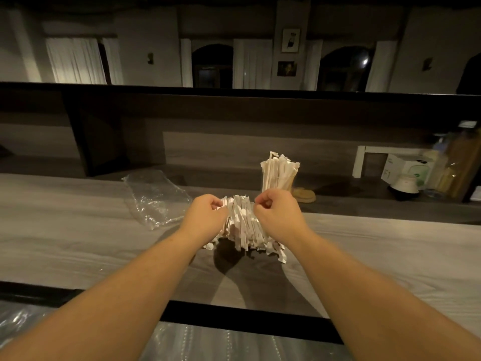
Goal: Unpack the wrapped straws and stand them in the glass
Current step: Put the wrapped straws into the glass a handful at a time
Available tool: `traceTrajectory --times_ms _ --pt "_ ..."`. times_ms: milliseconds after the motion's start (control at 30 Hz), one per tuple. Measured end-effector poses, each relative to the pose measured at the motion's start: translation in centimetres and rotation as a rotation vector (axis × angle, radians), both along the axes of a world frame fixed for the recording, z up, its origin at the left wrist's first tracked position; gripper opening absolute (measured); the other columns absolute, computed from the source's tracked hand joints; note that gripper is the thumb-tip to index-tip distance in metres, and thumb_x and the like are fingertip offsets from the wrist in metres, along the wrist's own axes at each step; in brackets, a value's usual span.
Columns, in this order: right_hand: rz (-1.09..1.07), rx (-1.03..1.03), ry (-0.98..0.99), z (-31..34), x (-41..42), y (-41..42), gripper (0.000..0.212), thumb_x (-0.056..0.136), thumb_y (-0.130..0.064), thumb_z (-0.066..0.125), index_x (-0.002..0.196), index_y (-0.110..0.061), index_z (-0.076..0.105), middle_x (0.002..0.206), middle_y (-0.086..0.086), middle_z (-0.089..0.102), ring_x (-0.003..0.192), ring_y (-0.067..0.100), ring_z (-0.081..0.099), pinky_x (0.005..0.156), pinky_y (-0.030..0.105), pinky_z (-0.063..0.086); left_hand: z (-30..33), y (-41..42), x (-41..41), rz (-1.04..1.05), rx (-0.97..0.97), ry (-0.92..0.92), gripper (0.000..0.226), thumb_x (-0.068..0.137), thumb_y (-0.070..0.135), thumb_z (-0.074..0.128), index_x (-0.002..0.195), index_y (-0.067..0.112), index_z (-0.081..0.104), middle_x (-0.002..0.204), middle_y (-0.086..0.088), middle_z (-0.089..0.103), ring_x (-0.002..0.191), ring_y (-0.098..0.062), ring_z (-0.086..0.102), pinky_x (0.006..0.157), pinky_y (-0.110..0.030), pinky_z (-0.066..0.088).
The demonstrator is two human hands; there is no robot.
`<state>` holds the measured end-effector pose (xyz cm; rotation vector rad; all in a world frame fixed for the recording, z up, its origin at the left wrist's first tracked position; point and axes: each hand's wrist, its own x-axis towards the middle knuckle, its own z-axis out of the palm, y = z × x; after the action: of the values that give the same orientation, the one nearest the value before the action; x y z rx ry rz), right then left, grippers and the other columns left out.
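Observation:
A thick bundle of white paper-wrapped straws (243, 225) lies on the pale wooden counter (78, 230), its near ends fanned out. My left hand (208, 217) grips the bundle's left side with curled fingers. My right hand (278, 212) grips its right side the same way. Behind them a glass (278, 178) stands on the lower dark shelf, packed with several upright wrapped straws.
An empty clear plastic bag (156, 196) lies crumpled to the left of the bundle. A round wooden coaster (304, 195) sits beside the glass. Bottles, a white box and a small bowl (406, 185) crowd the far right. More clear plastic (208, 345) lies below the counter's black front edge.

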<state>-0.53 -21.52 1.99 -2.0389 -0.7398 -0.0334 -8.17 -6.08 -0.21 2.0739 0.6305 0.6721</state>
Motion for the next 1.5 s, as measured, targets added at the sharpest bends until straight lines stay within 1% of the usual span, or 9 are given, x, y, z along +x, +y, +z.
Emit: traceTrajectory --times_ms 200,400,500,667,867,1000,1133,1300,1500 --pt "-0.014 -0.059 0.002 -1.1 1.0 2.3 0.004 0.091 -0.020 0.065 0.092 -0.019 0.069 0.075 0.003 0.073 0.070 0.020 0.071 0.071 0.042 0.063 -0.9 1.0 1.7 0.045 -0.001 0.057 0.017 0.089 0.028 0.063 0.102 0.019 0.057 0.084 0.003 0.061 0.069 -0.016 0.057 0.068 -0.033 0.048" --pt "-0.043 -0.177 -0.070 -1.7 1.9 4.2 0.023 0.087 -0.040 0.073 0.078 -0.021 0.065 0.068 0.000 0.071 0.065 0.015 0.068 0.060 0.030 0.056 -0.7 2.1 3.7 0.153 0.114 0.167 0.032 0.080 0.022 0.070 0.064 0.013 0.044 0.056 -0.003 0.043 0.052 -0.023 0.043 0.052 -0.034 0.039" --pt "-0.054 -0.209 -0.089 -2.1 2.1 4.6 0.024 0.086 -0.042 0.074 0.079 -0.021 0.065 0.068 -0.001 0.070 0.066 0.015 0.067 0.062 0.032 0.056 -0.6 2.0 3.7 0.187 0.129 0.174 0.017 0.077 0.020 0.075 0.076 0.011 0.060 0.073 -0.010 0.064 0.072 -0.029 0.066 0.066 -0.043 0.057" --pt "-0.058 -0.187 -0.103 -2.6 2.3 5.0 0.026 0.087 -0.034 0.073 0.076 -0.011 0.070 0.067 0.008 0.071 0.063 0.021 0.069 0.066 0.039 0.061 -1.1 2.6 3.8 0.158 -0.026 0.086 0.027 0.076 0.014 0.081 0.077 0.027 0.057 0.087 -0.002 0.068 0.085 -0.024 0.068 0.083 -0.046 0.060" --pt "-0.046 -0.266 -0.053 -2.2 1.5 5.3 0.038 0.083 -0.048 0.077 0.081 -0.012 0.068 0.069 0.008 0.072 0.064 0.023 0.070 0.060 0.039 0.061 -1.2 3.1 3.9 0.166 -0.122 -0.004 0.026 0.076 0.011 0.078 0.099 0.018 0.068 0.091 -0.003 0.069 0.082 -0.023 0.069 0.079 -0.045 0.062" --pt "-0.075 -0.315 -0.064 -2.1 1.5 5.0 0.031 0.087 -0.040 0.074 0.077 -0.015 0.061 0.060 -0.002 0.057 0.054 0.013 0.057 0.048 0.024 0.040 -1.2 3.0 3.7 0.141 -0.191 -0.050 0.027 0.080 0.004 0.077 0.103 0.014 0.067 0.097 -0.004 0.067 0.083 -0.019 0.067 0.072 -0.034 0.059" --pt "-0.061 -0.281 -0.019 -2.2 1.7 4.8 0.019 0.086 -0.027 0.072 0.077 -0.013 0.064 0.066 0.002 0.064 0.061 0.017 0.065 0.053 0.027 0.050 -1.0 2.9 3.6 0.120 -0.242 -0.117 0.028 0.083 0.000 0.075 0.104 0.015 0.065 0.096 -0.001 0.065 0.080 -0.013 0.064 0.062 -0.022 0.053" --pt "-0.075 -0.199 0.038 -2.1 1.7 4.5 0.015 0.081 -0.017 0.070 0.070 -0.007 0.065 0.057 0.002 0.056 0.052 0.015 0.056 0.046 0.028 0.046 -0.9 2.5 3.7 0.122 -0.274 -0.149 0.026 0.082 -0.001 0.074 0.101 0.016 0.066 0.096 -0.003 0.067 0.081 -0.014 0.064 0.062 -0.024 0.052" --pt "-0.082 -0.111 0.103 -1.9 1.6 4.4 0.009 0.082 -0.012 0.067 0.078 -0.006 0.072 0.069 0.009 0.069 0.063 0.022 0.068 0.058 0.038 0.060 -0.7 2.3 3.5 0.108 -0.310 -0.201 0.024 0.085 0.006 0.077 0.098 0.021 0.063 0.097 0.001 0.066 0.084 -0.011 0.063 0.063 -0.020 0.048"
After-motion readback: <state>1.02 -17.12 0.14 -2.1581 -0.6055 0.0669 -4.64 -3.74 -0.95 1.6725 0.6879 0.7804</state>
